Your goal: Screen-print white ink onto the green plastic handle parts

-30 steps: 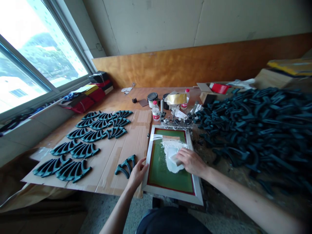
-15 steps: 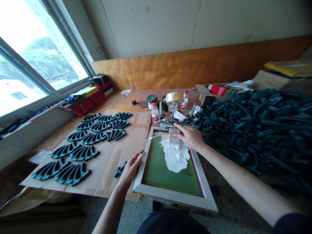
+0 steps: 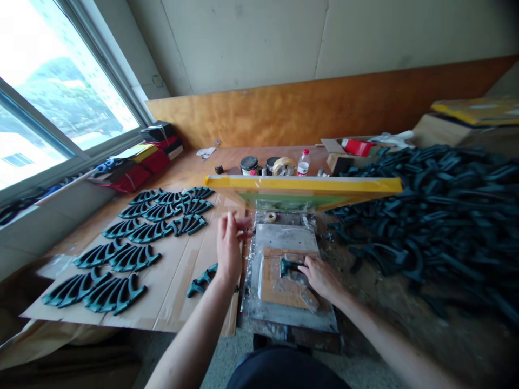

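Note:
My right hand (image 3: 320,276) pinches a dark green curved plastic part (image 3: 287,267) lying on the wooden fixture (image 3: 271,286) in the middle of the metal base plate (image 3: 265,237). Above the base plate, the screen-printing frame (image 3: 304,185) is tilted up, its yellow-taped front edge facing me. My left hand (image 3: 229,248) is raised beside the plate's left edge, below the frame, with its fingers apart and somewhat blurred; I see nothing in it. Partly behind my left forearm, a few dark green parts (image 3: 198,285) lie on the cardboard sheet (image 3: 174,270).
Rows of fanned dark green parts (image 3: 135,256) cover the cardboard's left side. A large heap of similar parts (image 3: 425,227) fills the right. Behind the frame stand a dark-lidded jar (image 3: 248,163), a tape roll (image 3: 284,166) and a red-capped bottle (image 3: 303,163).
The frame has swung up from flat, uncovering the base plate and fixture. My right hand has moved from the ink area to the part on the fixture; my left hand has come off the frame's side.

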Available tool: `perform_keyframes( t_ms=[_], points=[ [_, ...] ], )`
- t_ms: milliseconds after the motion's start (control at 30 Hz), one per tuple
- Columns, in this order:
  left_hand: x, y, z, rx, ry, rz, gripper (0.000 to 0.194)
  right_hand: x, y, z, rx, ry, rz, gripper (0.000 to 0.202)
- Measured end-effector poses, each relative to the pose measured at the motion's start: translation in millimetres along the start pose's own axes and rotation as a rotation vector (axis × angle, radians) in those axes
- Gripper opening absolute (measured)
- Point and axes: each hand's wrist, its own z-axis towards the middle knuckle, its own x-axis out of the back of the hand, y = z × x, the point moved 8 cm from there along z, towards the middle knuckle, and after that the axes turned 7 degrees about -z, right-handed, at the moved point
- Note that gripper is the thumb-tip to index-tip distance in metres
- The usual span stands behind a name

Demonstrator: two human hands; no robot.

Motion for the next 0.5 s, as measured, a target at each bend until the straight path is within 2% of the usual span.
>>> perform_keyframes(
  t_ms=[33,67,100,167,200,233,267,300,333,367,433,500],
  points=[
    [-0.8,-33.3,-19.9,0.169,-0.042,0.033,0.062,5.8,-8.8,-3.1,-0.046,0.031,0.022,0.017],
    [-6.3,-72.2,-46.0,0.410,-0.161,0.079,0.067,14.1,-20.2,-6.4,-0.071,0.084,0.049,0.018],
    [-8.1,-104.0,-73.3,0.595,-0.233,0.088,0.069,24.2,-34.5,-9.8,-0.061,0.153,0.078,0.018],
    [-1.3,-138.7,-107.2,0.699,-0.196,-0.001,0.064,41.6,-68.3,-16.0,0.089,0.253,0.142,0.016],
    [6.8,-147.0,-114.1,0.690,-0.133,-0.046,0.061,46.8,-80.5,-18.5,0.188,0.263,0.180,0.015],
    [18.5,-150.4,-115.2,0.659,-0.065,-0.070,0.060,49.4,-83.7,-19.9,0.258,0.252,0.215,0.015],
    [34.3,-150.8,-112.1,0.624,-0.002,-0.062,0.059,49.5,-74.9,-19.3,0.274,0.233,0.233,0.016],
    [54.8,-148.9,-106.2,0.587,0.058,-0.025,0.058,46.5,-53.4,-16.4,0.226,0.211,0.221,0.020],
    [80.2,-145.5,-99.1,0.548,0.124,0.030,0.057,40.1,-18.8,-12.2,0.105,0.188,0.180,0.027],
    [110.2,-141.3,-92.4,0.508,0.203,0.091,0.056,31.1,25.1,-9.1,-0.064,0.169,0.087,0.035],
    [176.4,-134.7,-86.1,0.453,0.393,0.221,0.051,1.5,120.9,-10.7,-0.417,0.051,-0.118,0.052],
    [232.7,-134.1,-88.1,0.469,0.519,0.419,0.047,-38.9,199.4,-21.6,-0.650,-0.126,-0.145,0.063]
  ],
)
